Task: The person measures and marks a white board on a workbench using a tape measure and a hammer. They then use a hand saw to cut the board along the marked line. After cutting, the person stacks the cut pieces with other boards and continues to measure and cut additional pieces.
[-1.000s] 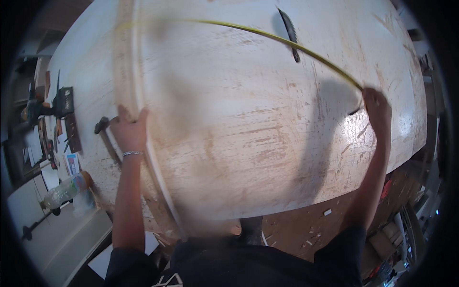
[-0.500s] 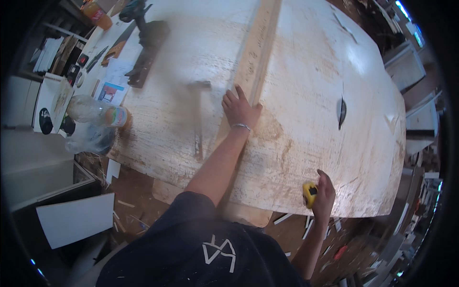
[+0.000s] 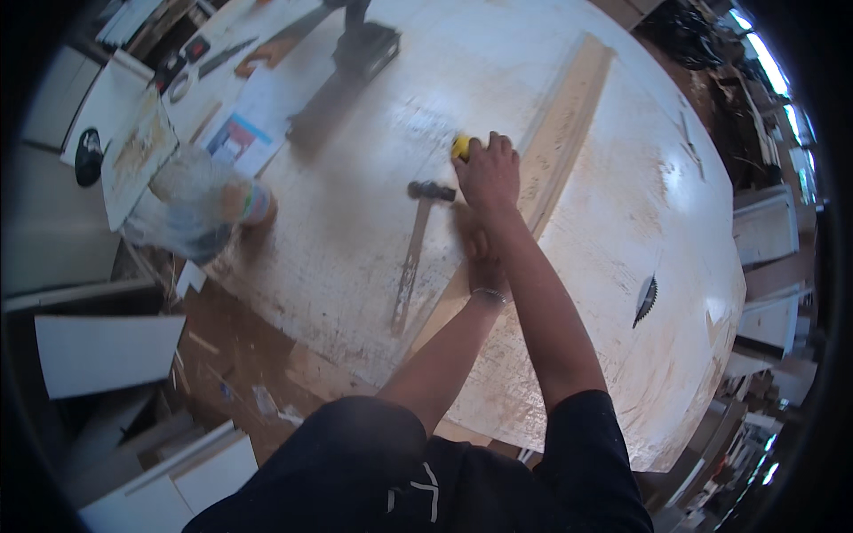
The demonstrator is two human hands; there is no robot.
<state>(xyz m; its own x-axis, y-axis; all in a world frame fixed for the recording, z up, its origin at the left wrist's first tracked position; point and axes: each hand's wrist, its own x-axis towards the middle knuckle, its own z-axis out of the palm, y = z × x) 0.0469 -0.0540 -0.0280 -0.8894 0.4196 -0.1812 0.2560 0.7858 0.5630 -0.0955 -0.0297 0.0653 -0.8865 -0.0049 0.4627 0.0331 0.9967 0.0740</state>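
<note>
A long wooden plank (image 3: 569, 124) with pencil marks lies aslant on the white worktable (image 3: 355, 240). My left hand (image 3: 482, 253) is on the plank's near part, fingers curled at its left edge; my right forearm crosses over and partly hides it. Farther up, my right hand (image 3: 493, 178) is closed around a yellow tape measure (image 3: 460, 147), beside the plank's left edge. The tape measure is mostly covered by the fingers, and I cannot make out any drawn-out blade. A hammer (image 3: 416, 249) lies just left of both hands.
At the left are a dark power tool (image 3: 366, 49), a printed sheet (image 3: 238, 138), a handsaw (image 3: 267, 55), a tape roll (image 3: 182, 86) and a bottle in a plastic bag (image 3: 200, 191). A toothed blade (image 3: 646, 300) pokes up through the table at right. Offcuts litter the floor.
My right hand has carried the tape measure from the table's near right up and across to the plank's left side. The view has shifted, and my left hand is now partly behind my right forearm.
</note>
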